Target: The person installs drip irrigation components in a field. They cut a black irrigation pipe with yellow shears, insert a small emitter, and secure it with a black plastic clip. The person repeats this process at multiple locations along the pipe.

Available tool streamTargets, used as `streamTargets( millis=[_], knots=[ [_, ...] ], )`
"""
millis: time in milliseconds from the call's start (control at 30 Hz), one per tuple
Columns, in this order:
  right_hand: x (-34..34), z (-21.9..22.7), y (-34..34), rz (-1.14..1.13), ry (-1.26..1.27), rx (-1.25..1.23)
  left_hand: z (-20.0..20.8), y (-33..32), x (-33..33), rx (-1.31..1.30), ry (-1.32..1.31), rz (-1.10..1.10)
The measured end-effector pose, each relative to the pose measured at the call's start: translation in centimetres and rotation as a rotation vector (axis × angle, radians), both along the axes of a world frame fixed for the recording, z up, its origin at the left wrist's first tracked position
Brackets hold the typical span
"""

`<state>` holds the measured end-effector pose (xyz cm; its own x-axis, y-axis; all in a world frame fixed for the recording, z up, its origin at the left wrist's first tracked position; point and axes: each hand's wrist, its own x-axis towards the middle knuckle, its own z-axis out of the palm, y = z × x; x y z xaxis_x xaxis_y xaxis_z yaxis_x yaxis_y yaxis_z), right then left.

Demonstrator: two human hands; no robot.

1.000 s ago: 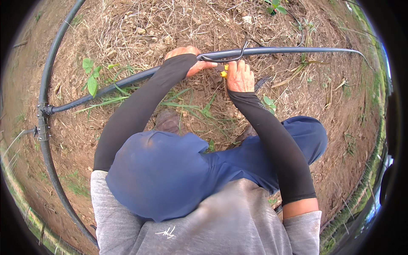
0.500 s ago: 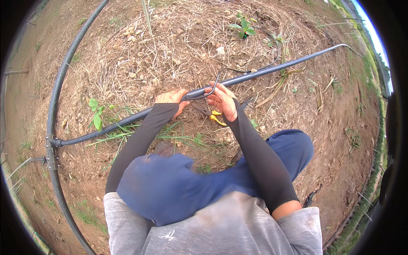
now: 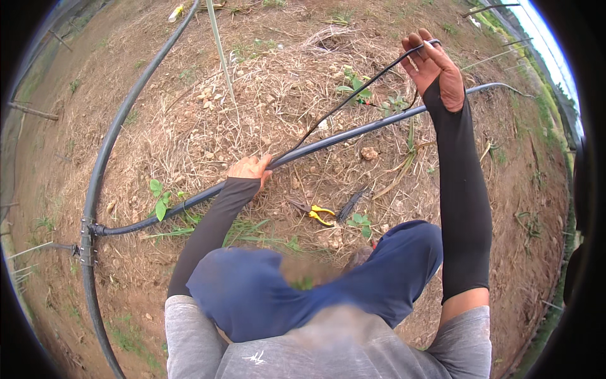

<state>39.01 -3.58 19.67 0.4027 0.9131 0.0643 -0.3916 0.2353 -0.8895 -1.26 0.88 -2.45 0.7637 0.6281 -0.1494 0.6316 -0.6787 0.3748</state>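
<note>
A thick black pipe runs across the ground from lower left to upper right. My left hand is closed round it near the middle, the thumb on the near side. From there a thin black tube stretches up in a nearly straight line to my right hand. That hand is raised at the upper right, the tube caught between thumb and fingers. Pliers with yellow handles lie on the soil below the pipe. Beside them is a bundle of thin black strips.
A second thick black pipe curves down the left side, joined to the first by a black fitting. Small green plants grow near the pipe. A pale thin stake stands at the top. My bent knee is close to the pliers.
My right hand has moved from the pipe's middle up and right, drawing the thin tube out from a loose bend. The pliers and black strips are uncovered. My left hand stays on the pipe.
</note>
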Motion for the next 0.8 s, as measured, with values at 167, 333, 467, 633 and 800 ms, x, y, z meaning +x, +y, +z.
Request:
streamTargets(
  millis=[167, 333, 467, 633, 800],
  knots=[
    [2.1, 9.0, 3.3, 0.348, -0.207, 0.043, -1.3, -0.3, 0.7, 0.072, -0.077, 0.035],
    [0.1, 16.8, 7.8, 0.347, -0.351, 0.175, -2.1, -1.6, 0.5, 0.1, 0.019, -0.103],
    [-8.2, 24.4, 9.2, 0.178, -0.431, 0.282, -0.9, -1.4, -1.9, -0.068, 0.121, -0.05],
    [-9.4, 30.9, 9.6, 0.203, -0.588, 0.256, 2.8, 1.3, 0.7, -0.416, 0.038, -0.168],
    [-12.0, 31.7, 12.4, 0.291, -0.506, 0.34, 20.0, 4.9, 0.9, -0.858, -0.659, -0.042]
  ],
)
